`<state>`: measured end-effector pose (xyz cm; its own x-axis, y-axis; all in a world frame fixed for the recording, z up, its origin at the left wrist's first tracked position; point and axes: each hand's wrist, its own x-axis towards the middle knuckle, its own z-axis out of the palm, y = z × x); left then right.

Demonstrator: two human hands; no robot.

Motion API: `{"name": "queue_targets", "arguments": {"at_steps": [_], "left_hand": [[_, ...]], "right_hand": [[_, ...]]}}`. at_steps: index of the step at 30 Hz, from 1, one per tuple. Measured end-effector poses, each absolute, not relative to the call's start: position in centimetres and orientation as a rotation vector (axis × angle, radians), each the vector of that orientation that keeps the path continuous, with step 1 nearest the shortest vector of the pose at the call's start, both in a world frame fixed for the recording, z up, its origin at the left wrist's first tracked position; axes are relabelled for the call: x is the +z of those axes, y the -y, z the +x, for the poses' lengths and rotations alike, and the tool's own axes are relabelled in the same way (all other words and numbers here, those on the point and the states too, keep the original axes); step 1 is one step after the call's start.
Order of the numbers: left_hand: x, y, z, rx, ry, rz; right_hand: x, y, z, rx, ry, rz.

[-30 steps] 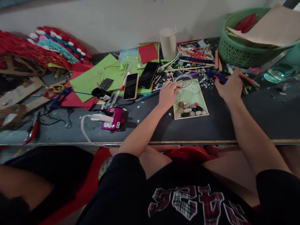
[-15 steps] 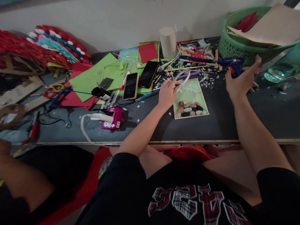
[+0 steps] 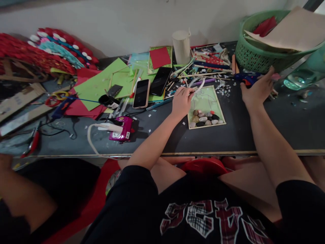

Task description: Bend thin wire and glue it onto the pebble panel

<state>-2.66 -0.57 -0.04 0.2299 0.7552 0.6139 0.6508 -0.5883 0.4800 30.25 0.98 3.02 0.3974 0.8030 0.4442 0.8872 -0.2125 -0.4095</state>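
Note:
My left hand (image 3: 181, 100) is closed in a pinch on a thin white curved strip (image 3: 198, 83) at the upper left corner of a small green card (image 3: 207, 103). A row of pebbles (image 3: 206, 118) lies on the near part of that card. My right hand (image 3: 256, 89) is closed round a blue glue gun (image 3: 245, 78), low over the dark table (image 3: 241, 135) just in front of the green basket (image 3: 254, 59). The gun's nozzle points left.
Two phones (image 3: 152, 86) lie on green paper left of the card. A white cup (image 3: 181, 45), sticks and paper scraps crowd the back. A pink device (image 3: 122, 130) with a white cable sits near the front edge. Scissors (image 3: 57, 96), cardboard and red decorations are at the left. Another person's arm (image 3: 22, 200) shows bottom left.
My right hand picked up the blue glue gun, lifted it toward the basket, and has now lowered it near the table. My left hand has stayed on the white strip.

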Motion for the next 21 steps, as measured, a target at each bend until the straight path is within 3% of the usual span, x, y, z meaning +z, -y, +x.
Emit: {"name": "queue_targets", "arguments": {"at_steps": [3, 9, 14, 21], "left_hand": [[0.0, 0.6, -2.6, 1.294, -1.342, 2.366], [0.3, 1.0, -2.2, 1.288, -1.318, 2.392], [0.4, 1.3, -2.2, 1.319, -1.367, 2.36], [0.1, 1.2, -2.8, 1.279, -1.556, 2.268]], "right_hand": [[4.5, 0.0, 27.9, -0.192, 1.327, -1.957], [4.0, 1.5, 23.1, -0.133, 1.809, -1.243], [3.5, 1.7, 19.2, 0.182, 2.071, -1.06], [2.8, 1.3, 19.2, 0.383, 1.917, -0.967]]}}
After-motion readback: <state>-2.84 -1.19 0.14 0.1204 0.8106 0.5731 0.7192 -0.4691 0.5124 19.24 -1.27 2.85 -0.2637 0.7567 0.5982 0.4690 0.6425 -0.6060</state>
